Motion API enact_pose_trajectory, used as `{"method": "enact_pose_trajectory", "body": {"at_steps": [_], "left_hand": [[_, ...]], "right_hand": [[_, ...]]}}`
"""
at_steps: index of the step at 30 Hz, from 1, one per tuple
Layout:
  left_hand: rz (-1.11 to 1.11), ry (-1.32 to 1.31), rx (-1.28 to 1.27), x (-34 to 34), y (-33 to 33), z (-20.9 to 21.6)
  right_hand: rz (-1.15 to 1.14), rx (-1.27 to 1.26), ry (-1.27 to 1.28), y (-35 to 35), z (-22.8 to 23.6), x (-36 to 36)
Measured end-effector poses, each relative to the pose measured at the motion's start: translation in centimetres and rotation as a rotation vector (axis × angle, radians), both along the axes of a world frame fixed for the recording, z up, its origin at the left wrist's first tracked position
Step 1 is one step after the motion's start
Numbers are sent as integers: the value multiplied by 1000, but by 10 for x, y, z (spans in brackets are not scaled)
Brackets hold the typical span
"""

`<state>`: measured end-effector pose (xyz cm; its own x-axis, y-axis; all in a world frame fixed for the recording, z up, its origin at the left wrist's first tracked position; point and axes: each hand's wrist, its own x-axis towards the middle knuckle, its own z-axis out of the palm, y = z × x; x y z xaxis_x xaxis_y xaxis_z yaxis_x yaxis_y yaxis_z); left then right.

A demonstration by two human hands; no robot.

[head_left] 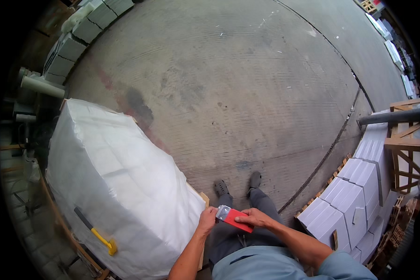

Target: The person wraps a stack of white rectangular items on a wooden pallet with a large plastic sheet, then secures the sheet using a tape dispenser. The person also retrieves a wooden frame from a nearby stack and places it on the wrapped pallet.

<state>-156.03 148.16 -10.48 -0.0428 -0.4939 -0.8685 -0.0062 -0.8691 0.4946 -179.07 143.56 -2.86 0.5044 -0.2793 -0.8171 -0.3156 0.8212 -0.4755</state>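
In front of my waist, a flat red box [236,220] slants down to the right, with a shiny grey piece [223,213] at its upper left end. My right hand [255,218] grips the box with the thumb across its top. My left hand [208,219] is closed at the grey end, its fingertips pinched there; what exactly they hold is too small to tell. To my left stands a big load wrapped in white sheeting [121,172]. On it lies a hammer-shaped tool [97,233] with a black grip and yellow head, touched by neither hand.
White blocks [340,205] are stacked on pallets at the right, beside a wooden crate [406,144] and a dark pole [392,116]. More pale blocks [86,30] and a white roll [43,86] stand at the far left. Concrete floor [228,102] stretches ahead of my feet.
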Motion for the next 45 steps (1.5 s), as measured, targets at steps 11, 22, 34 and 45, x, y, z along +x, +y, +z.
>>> {"method": "enact_pose_trajectory", "body": {"at_steps": [11, 22, 34, 45], "left_hand": [[29, -106, 140, -4, 8, -21], [-3, -474, 6, 117, -81, -76], [-1072, -1332, -204, 168, -166, -293], [-1531, -1393, -347, 168, -39, -421]], "right_hand": [[18, 38, -63, 22, -70, -10], [-21, 27, -149, -8, -140, -14], [-104, -32, -20, -82, -358, 74], [-189, 259, -36, 70, -506, 101]]}}
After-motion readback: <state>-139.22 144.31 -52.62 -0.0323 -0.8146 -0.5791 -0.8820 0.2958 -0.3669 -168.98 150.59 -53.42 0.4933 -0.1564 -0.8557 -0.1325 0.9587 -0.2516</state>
